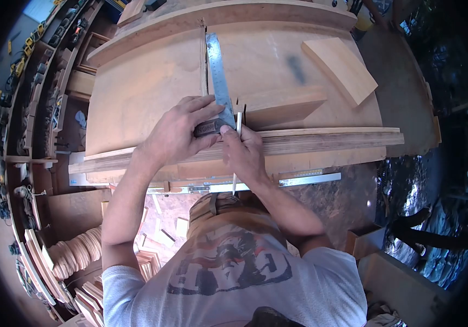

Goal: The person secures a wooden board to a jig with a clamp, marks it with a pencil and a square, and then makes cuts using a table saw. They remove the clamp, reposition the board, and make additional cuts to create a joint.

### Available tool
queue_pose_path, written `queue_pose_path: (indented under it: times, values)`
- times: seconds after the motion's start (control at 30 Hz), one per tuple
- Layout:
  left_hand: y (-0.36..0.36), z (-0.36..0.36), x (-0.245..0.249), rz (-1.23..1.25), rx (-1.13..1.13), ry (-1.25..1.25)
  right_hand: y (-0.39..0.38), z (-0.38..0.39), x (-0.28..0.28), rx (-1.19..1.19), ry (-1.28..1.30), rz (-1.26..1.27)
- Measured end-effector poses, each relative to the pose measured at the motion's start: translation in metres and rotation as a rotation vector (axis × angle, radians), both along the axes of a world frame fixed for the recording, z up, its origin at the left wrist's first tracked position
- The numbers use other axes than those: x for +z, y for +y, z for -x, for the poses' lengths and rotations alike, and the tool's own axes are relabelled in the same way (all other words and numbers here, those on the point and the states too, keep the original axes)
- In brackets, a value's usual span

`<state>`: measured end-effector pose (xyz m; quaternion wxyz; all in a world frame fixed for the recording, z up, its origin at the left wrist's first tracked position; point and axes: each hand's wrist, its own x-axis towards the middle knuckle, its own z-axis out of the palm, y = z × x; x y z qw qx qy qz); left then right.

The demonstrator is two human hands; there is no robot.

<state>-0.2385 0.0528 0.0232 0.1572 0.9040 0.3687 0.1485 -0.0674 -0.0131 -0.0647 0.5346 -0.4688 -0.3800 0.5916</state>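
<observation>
My left hand (pixel 176 131) is closed around the dark stock of a try square, its fingers reaching onto the base of the blade. The square's metal ruled blade (pixel 217 68) points away from me, beside a narrow slot in the wooden work surface (pixel 141 92). A slim pale pencil (pixel 239 121) stands between the fingers of my right hand (pixel 246 157), which is closed. My right thumb lies against the end of the square's stock. Just right of the hands, a wooden board (pixel 288 106) rests near the long front wooden rail (pixel 332 139).
A second wooden board (pixel 340 71) lies at the right of the surface. A curved wooden rail (pixel 228 16) crosses the far edge. Shelves of tools (pixel 38 82) line the left. Another person's arm (pixel 372 11) shows at top right.
</observation>
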Motion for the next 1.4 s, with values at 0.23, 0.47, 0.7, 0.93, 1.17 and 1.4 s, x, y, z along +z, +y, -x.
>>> queue_pose_path:
  times: [0.23, 0.47, 0.7, 0.93, 1.17, 1.4]
  values:
    - [0.005, -0.009, 0.002, 0.063, 0.0, -0.003, 0.002, -0.009, -0.002, -0.002, 0.009, 0.008]
    - [0.005, -0.011, 0.003, 0.07, -0.002, -0.014, 0.002, -0.01, -0.002, 0.022, 0.089, 0.012]
    - [0.007, -0.013, 0.006, 0.076, -0.003, 0.023, 0.002, -0.012, -0.001, 0.042, 0.112, 0.021]
    - [0.005, -0.014, 0.008, 0.105, 0.01, 0.004, 0.002, -0.013, 0.003, 0.047, 0.186, 0.064]
    - [0.004, -0.015, 0.01, 0.108, 0.012, 0.022, 0.003, -0.011, -0.001, 0.045, 0.168, 0.027]
    - [0.005, -0.015, 0.012, 0.132, -0.004, 0.03, -0.002, -0.016, 0.003, 0.026, 0.037, 0.072]
